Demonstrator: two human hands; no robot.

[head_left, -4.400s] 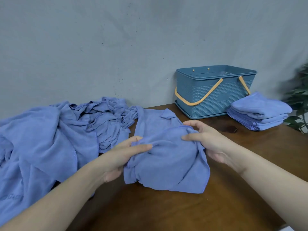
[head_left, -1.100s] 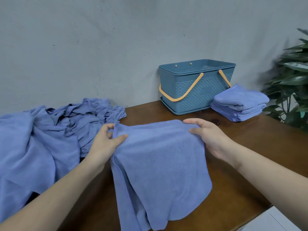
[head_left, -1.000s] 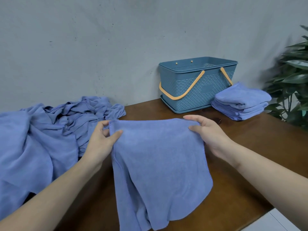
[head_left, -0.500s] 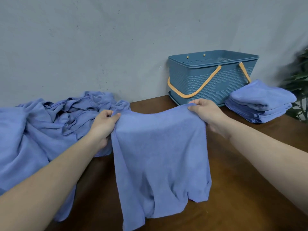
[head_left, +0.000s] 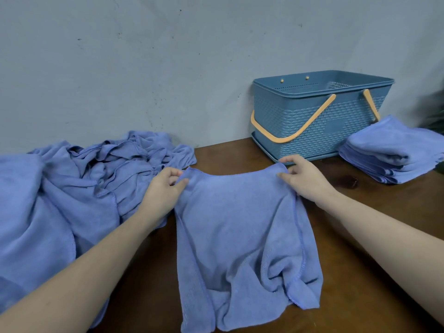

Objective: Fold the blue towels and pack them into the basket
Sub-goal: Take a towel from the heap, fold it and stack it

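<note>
A blue towel (head_left: 240,236) lies spread on the brown table (head_left: 360,260), its near edge rumpled. My left hand (head_left: 163,191) pinches its far left corner and my right hand (head_left: 305,179) pinches its far right corner. A heap of unfolded blue towels (head_left: 72,188) covers the table's left side. The blue basket (head_left: 319,121) with orange handles stands at the back right against the wall. What lies inside it is hidden. A stack of folded blue towels (head_left: 389,152) sits to its right.
A grey wall (head_left: 168,68) closes off the back of the table. A dark stain (head_left: 348,181) marks the wood between the basket and the folded stack. A green plant (head_left: 434,118) shows at the far right edge.
Both hands, still pinching the towel's top corners, have lowered it away from me onto the table. The towel hung in the air before and now lies mostly flat.
</note>
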